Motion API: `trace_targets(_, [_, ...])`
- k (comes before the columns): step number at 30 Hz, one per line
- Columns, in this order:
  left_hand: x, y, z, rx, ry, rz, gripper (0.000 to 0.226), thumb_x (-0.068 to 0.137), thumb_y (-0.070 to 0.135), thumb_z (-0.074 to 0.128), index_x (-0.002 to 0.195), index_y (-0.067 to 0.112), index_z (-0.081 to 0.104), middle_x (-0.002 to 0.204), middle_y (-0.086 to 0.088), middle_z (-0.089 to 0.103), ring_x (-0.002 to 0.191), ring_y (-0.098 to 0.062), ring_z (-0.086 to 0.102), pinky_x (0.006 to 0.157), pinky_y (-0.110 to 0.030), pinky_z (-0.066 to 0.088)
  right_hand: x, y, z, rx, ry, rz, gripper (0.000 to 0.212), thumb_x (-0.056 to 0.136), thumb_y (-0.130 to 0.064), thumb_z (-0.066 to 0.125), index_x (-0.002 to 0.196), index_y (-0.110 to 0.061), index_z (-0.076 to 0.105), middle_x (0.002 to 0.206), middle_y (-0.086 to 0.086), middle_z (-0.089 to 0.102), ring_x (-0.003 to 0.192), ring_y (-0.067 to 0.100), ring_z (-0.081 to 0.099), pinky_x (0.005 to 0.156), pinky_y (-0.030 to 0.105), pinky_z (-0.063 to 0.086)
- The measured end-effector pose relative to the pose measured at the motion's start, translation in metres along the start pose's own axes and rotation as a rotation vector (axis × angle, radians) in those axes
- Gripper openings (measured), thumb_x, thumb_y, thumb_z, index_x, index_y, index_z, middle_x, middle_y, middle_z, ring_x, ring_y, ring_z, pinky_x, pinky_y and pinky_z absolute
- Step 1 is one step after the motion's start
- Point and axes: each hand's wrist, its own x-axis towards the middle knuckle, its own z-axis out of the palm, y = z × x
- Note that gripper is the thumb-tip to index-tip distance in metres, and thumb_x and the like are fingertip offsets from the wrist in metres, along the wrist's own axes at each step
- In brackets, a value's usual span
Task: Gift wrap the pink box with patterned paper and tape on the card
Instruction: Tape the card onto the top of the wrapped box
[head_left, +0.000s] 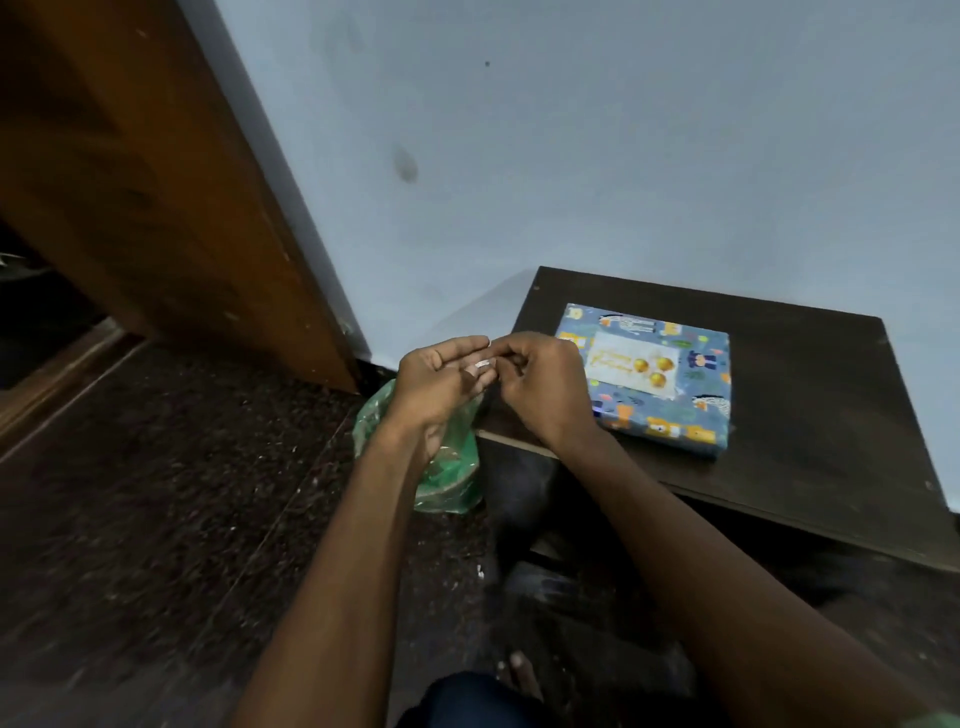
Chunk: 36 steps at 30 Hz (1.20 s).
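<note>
Hands meet in mid-air: left hand (441, 382) lies palm-up, fingers loosely extended, while right hand (540, 384) pinches a small white scrap (480, 365) against them. Just right of the right hand, the wrapped box (675, 415), card (631, 370) on top, sits on the dark table (821, 415).

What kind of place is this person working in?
Probably a room in a home, at floor level: a dark speckled floor, a plain bluish wall beside a wooden door, and a low dark table holding the wrapped box.
</note>
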Motion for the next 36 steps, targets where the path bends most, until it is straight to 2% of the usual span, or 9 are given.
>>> trace_targets(5, [0.005, 0.008, -0.049, -0.068, 0.052, -0.024, 0.038, 0.095, -0.023, 0.057, 0.128, -0.007, 0.068, 0.112, -0.024, 0.078, 0.092, -0.023, 0.08, 0.078, -0.024, 0.065, 0.008, -0.018, 0.04, 0.044, -0.057, 0.001, 0.021, 0.088, -0.008, 0.072, 0.095, -0.024, 0.083, 0.092, -0.007, 0.08, 0.086, 0.014, 0.074, 0.082, 0.038, 0.06])
trace_targets(12, [0.024, 0.004, -0.087, -0.093, 0.134, -0.036, 0.039, 0.091, -0.02, 0.067, 0.126, -0.004, 0.069, 0.097, -0.021, 0.081, 0.085, -0.023, 0.081, 0.071, -0.024, 0.064, 0.019, -0.025, 0.073, -0.002, -0.175, -0.055, 0.022, 0.09, -0.008, 0.072, 0.087, -0.027, 0.082, 0.088, -0.008, 0.077, 0.083, 0.014, 0.07, 0.079, 0.037, 0.058])
trace_targets(16, [0.043, -0.003, -0.094, -0.149, 0.207, -0.062, 0.037, 0.087, -0.019, 0.072, 0.122, -0.008, 0.068, 0.086, -0.02, 0.079, 0.075, -0.022, 0.08, 0.067, -0.024, 0.064, 0.029, -0.021, 0.086, 0.011, -0.206, 0.027, 0.028, 0.091, -0.002, 0.068, 0.094, -0.025, 0.084, 0.092, -0.005, 0.08, 0.085, 0.014, 0.073, 0.083, 0.036, 0.061])
trace_targets(20, [0.063, -0.014, -0.105, -0.018, 0.279, -0.026, 0.039, 0.082, -0.011, 0.083, 0.118, -0.003, 0.072, 0.09, -0.015, 0.081, 0.076, -0.018, 0.078, 0.077, -0.027, 0.066, 0.039, -0.008, 0.103, -0.097, -0.257, 0.138, 0.033, 0.093, 0.002, 0.066, 0.115, -0.019, 0.08, 0.114, 0.004, 0.079, 0.107, 0.021, 0.073, 0.099, 0.036, 0.058])
trace_targets(24, [0.083, -0.027, -0.121, 0.233, 0.317, 0.059, 0.032, 0.081, -0.012, 0.083, 0.105, 0.008, 0.077, 0.093, -0.01, 0.082, 0.09, -0.021, 0.081, 0.088, -0.035, 0.065, 0.051, 0.002, 0.111, -0.199, -0.34, 0.15, 0.045, 0.09, 0.011, 0.06, 0.122, -0.015, 0.077, 0.123, 0.007, 0.075, 0.113, 0.024, 0.071, 0.103, 0.04, 0.056])
trace_targets(28, [0.098, -0.035, -0.131, 0.421, 0.318, 0.141, 0.026, 0.091, -0.01, 0.075, 0.108, 0.008, 0.08, 0.098, -0.008, 0.082, 0.093, -0.018, 0.08, 0.082, -0.028, 0.065, 0.061, 0.005, 0.114, -0.256, -0.367, 0.133, 0.046, 0.088, 0.015, 0.059, 0.123, -0.01, 0.075, 0.124, 0.012, 0.074, 0.111, 0.027, 0.071, 0.098, 0.042, 0.058])
trace_targets(31, [0.106, -0.041, -0.134, 0.466, 0.331, 0.165, 0.027, 0.093, -0.012, 0.071, 0.113, 0.004, 0.079, 0.102, -0.009, 0.082, 0.095, -0.013, 0.079, 0.08, -0.021, 0.063, 0.063, 0.006, 0.119, -0.277, -0.386, 0.141, 0.043, 0.088, 0.015, 0.058, 0.121, -0.008, 0.075, 0.123, 0.015, 0.073, 0.111, 0.032, 0.069, 0.096, 0.046, 0.059])
trace_targets(34, [0.11, -0.05, -0.134, 0.413, 0.362, 0.138, 0.029, 0.091, -0.013, 0.072, 0.114, 0.004, 0.079, 0.1, -0.008, 0.082, 0.096, -0.017, 0.08, 0.09, -0.032, 0.064, 0.065, 0.006, 0.125, -0.277, -0.405, 0.145, 0.047, 0.092, 0.009, 0.06, 0.129, -0.017, 0.073, 0.13, 0.009, 0.071, 0.117, 0.03, 0.067, 0.1, 0.043, 0.057])
trace_targets(36, [0.109, -0.056, -0.132, 0.395, 0.386, 0.116, 0.029, 0.089, -0.013, 0.075, 0.113, 0.003, 0.078, 0.098, -0.01, 0.082, 0.095, -0.02, 0.079, 0.092, -0.037, 0.064, 0.065, 0.007, 0.13, -0.28, -0.42, 0.147, 0.046, 0.089, 0.009, 0.061, 0.123, -0.018, 0.075, 0.124, 0.01, 0.073, 0.112, 0.032, 0.068, 0.097, 0.044, 0.058])
